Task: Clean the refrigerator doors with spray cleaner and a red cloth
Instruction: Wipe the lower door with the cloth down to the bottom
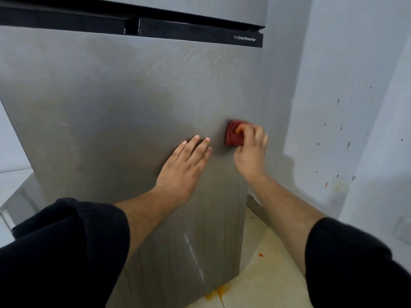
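left hand (185,162) flat, fingers spread, braces on lower door (111,112) | right hand (250,150) bunches red cloth (233,135) against door, 3 o'clock of left | cloth likely soft, light: grip wadded | door stiff, smooth

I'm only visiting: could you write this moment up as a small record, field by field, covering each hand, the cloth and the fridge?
left hand: flat, fingers straight, resting on the refrigerator door
right hand: grips the bunched red cloth against the door near its right edge
door surface: grey, smeared, with streaks low down
spray cleaner: not in view
floor: orange spill by the door's lower corner
wall: dotted with dark and orange spots
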